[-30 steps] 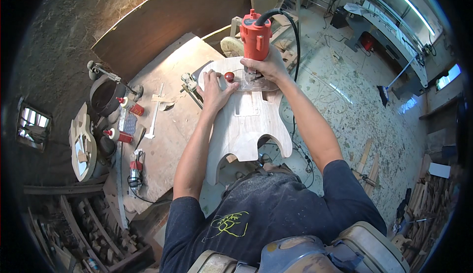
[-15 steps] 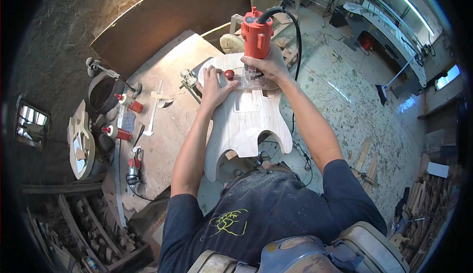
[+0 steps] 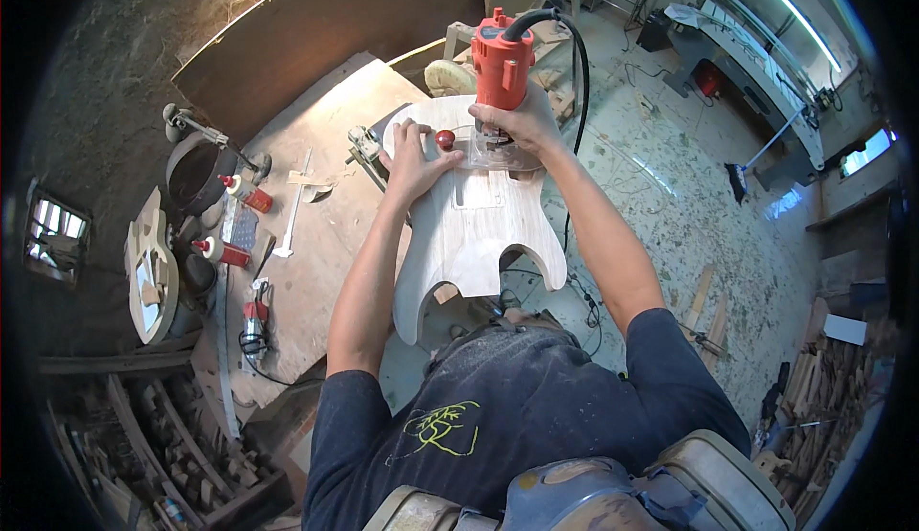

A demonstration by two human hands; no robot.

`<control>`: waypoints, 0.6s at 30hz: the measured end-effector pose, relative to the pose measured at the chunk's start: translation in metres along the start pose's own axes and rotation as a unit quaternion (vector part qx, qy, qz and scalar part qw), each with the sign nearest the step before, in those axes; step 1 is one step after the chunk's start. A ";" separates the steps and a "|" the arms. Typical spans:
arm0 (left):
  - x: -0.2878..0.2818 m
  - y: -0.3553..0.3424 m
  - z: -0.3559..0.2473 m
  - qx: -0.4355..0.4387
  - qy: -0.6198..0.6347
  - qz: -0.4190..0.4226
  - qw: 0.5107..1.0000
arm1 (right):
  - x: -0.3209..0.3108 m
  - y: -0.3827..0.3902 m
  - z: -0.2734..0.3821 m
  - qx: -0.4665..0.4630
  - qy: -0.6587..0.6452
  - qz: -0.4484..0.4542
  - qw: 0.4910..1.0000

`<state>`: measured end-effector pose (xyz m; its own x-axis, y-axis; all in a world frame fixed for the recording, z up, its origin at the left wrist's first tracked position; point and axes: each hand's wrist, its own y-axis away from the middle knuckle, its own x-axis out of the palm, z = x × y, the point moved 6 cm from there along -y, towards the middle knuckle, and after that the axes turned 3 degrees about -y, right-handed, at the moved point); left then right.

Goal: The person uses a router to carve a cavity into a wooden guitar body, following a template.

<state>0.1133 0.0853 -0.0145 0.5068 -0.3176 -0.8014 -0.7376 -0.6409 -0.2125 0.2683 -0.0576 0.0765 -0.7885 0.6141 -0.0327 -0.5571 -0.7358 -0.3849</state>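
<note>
A pale wooden electric guitar body [image 3: 445,248] lies in front of me with cut-out pockets in its face. On its far part stands a red trim router [image 3: 500,71], upright, with a clear base plate and a black cord. My right hand [image 3: 522,129] is wrapped round the router's lower housing. My left hand [image 3: 414,165] rests on the body left of the router, fingers apart, with the thumb at the base plate beside a round red knob [image 3: 445,138]. The cutter is hidden behind the base and my right hand.
A metal clamp [image 3: 366,153] sits at the body's left edge. The wooden bench [image 3: 316,272] holds red-and-white glue bottles [image 3: 246,193], a corded power tool [image 3: 255,328] and a long metal ruler [image 3: 226,368]. Another guitar body [image 3: 151,282] stands at the left. Wood strips [image 3: 708,316] lie on the floor.
The view has shifted slightly. Both hands and the router keep nearly the same place on the guitar body.
</note>
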 end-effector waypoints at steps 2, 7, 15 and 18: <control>-0.001 0.001 -0.002 -0.002 0.001 0.005 1.000 | -0.002 0.000 -0.002 -0.013 0.016 -0.004 1.000; -0.004 0.001 -0.001 -0.004 0.005 0.013 1.000 | -0.002 0.001 -0.002 -0.026 0.043 -0.009 0.999; -0.004 0.001 -0.002 -0.016 0.038 0.046 0.998 | 0.000 0.004 0.000 -0.012 0.000 0.003 1.000; -0.003 0.001 -0.002 -0.013 0.040 0.045 0.998 | 0.001 0.006 0.001 -0.017 0.002 -0.001 1.000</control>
<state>0.1115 0.0845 -0.0111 0.4740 -0.4291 -0.7689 -0.7703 -0.6252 -0.1259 0.2637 -0.0617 0.0752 -0.7859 0.6173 -0.0363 -0.5498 -0.7244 -0.4159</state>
